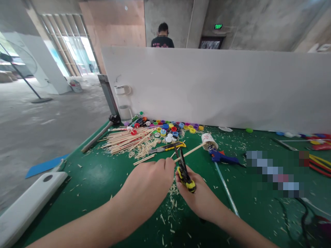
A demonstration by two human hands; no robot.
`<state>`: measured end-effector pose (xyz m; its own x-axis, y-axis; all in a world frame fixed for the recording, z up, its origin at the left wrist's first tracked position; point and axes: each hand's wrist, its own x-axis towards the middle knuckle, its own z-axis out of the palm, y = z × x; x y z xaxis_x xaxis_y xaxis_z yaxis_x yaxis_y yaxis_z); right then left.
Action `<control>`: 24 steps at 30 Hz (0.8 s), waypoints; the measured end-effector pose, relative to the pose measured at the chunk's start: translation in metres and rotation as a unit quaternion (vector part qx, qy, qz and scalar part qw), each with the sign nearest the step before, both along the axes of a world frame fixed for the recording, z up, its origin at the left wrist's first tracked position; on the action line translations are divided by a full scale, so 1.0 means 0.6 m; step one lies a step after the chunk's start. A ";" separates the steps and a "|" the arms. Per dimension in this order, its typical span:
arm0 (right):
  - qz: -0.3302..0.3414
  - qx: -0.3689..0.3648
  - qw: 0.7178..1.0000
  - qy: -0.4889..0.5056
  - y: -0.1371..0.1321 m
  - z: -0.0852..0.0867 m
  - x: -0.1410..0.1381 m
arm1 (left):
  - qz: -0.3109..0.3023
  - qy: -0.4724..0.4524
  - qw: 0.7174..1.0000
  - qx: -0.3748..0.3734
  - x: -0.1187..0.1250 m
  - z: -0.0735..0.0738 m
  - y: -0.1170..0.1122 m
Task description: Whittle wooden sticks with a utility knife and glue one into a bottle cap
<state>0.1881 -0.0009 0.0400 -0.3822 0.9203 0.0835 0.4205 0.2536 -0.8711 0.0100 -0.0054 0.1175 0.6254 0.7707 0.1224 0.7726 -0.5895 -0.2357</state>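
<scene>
My left hand (152, 181) is closed around the near end of a thin wooden stick (193, 150), which slants up to the right. In my right hand (199, 196) is a pair of pliers (185, 177) with black and yellow handles. Their dark jaws stand apart around the stick, close to my left fingers; whether they touch it I cannot tell. Just beyond lies a utility knife (168, 147) with a yellow and black body. A blue glue gun (222, 157) rests to the right, its nozzle end inside a white paper cup (209, 140) lying on its side.
Many wooden sticks (126, 140) lie piled at the back left, beside wood shavings (144, 148) and colourful bottle caps (174, 129). A hammer (98, 136) lies at the left edge. A white panel (207, 86) closes the green table's (95, 193) back; a person (162, 36) is behind it.
</scene>
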 end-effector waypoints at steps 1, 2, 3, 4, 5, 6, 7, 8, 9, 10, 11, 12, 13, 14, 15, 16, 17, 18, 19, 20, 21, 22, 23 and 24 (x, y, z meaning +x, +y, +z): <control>-0.002 0.004 1.000 -0.003 -0.001 0.000 -0.002 | 0.001 -0.008 1.000 0.006 0.003 0.001 -0.002; -0.007 0.008 1.000 -0.007 -0.001 -0.001 -0.003 | 0.002 -0.013 1.000 0.012 0.006 0.003 -0.004; -0.013 0.010 1.000 -0.014 -0.002 -0.001 -0.004 | 0.004 -0.015 1.000 0.019 0.008 0.004 -0.007; -0.022 0.011 0.999 -0.025 -0.003 -0.002 -0.005 | 0.005 -0.013 1.000 0.023 0.009 0.004 -0.008; -0.032 0.010 0.999 -0.039 -0.003 -0.004 -0.004 | 0.008 -0.008 1.000 0.021 0.009 0.005 -0.010; -0.041 0.007 0.998 -0.055 -0.004 -0.006 -0.003 | 0.011 -0.003 1.000 0.015 0.008 0.005 -0.011; -0.049 0.005 0.996 -0.071 -0.004 -0.009 -0.001 | 0.013 0.003 1.000 0.006 0.007 0.005 -0.012; -0.057 0.003 0.995 -0.082 -0.004 -0.012 0.001 | 0.013 0.007 1.000 -0.003 0.005 0.005 -0.013; -0.062 0.003 0.994 -0.087 -0.004 -0.016 0.003 | 0.011 0.010 1.000 -0.008 0.003 0.004 -0.014; -0.067 0.003 0.994 -0.087 -0.004 -0.019 0.004 | 0.009 0.011 1.000 -0.010 0.001 0.003 -0.014; -0.069 0.004 0.994 -0.083 -0.004 -0.021 0.005 | 0.007 0.012 1.000 -0.010 0.000 0.002 -0.015; -0.070 0.005 0.994 -0.079 -0.004 -0.022 0.005 | 0.007 0.013 1.000 -0.008 -0.001 0.001 -0.015; -0.069 0.006 0.995 -0.076 -0.003 -0.023 0.005 | 0.006 0.015 1.000 -0.008 -0.002 0.000 -0.016; -0.066 0.004 0.995 -0.075 -0.003 -0.022 0.005 | 0.005 0.018 1.000 -0.009 -0.002 0.000 -0.016; -0.063 0.002 0.995 -0.074 -0.002 -0.021 0.006 | 0.005 0.021 1.000 -0.009 -0.001 0.000 -0.016; -0.056 -0.001 0.996 -0.071 0.000 -0.019 0.007 | 0.006 0.023 1.000 -0.009 0.000 0.000 -0.016; -0.046 -0.007 0.997 -0.065 0.001 -0.017 0.008 | 0.008 0.025 1.000 -0.008 0.000 0.001 -0.015; -0.034 -0.016 0.998 -0.055 0.003 -0.014 0.010 | 0.011 0.027 1.000 -0.010 0.001 0.001 -0.013; -0.021 -0.028 0.998 -0.043 0.004 -0.012 0.012 | 0.014 0.027 0.999 -0.014 0.000 0.002 -0.010; -0.010 -0.041 0.999 -0.031 0.006 -0.009 0.014 | 0.017 0.025 0.999 -0.019 -0.001 0.001 -0.006; -0.003 -0.056 0.998 -0.021 0.007 -0.007 0.016 | 0.019 0.021 0.999 -0.025 -0.002 0.001 -0.002; 0.000 -0.071 0.997 -0.010 0.008 -0.004 0.018 | 0.020 0.014 0.999 -0.032 -0.005 0.000 0.003; 0.000 -0.085 0.996 -0.002 0.008 -0.001 0.019 | 0.020 0.007 0.999 -0.040 -0.008 -0.002 0.008; 0.000 -0.097 0.995 0.006 0.008 0.001 0.020 | 0.019 0.000 0.999 -0.048 -0.012 -0.003 0.013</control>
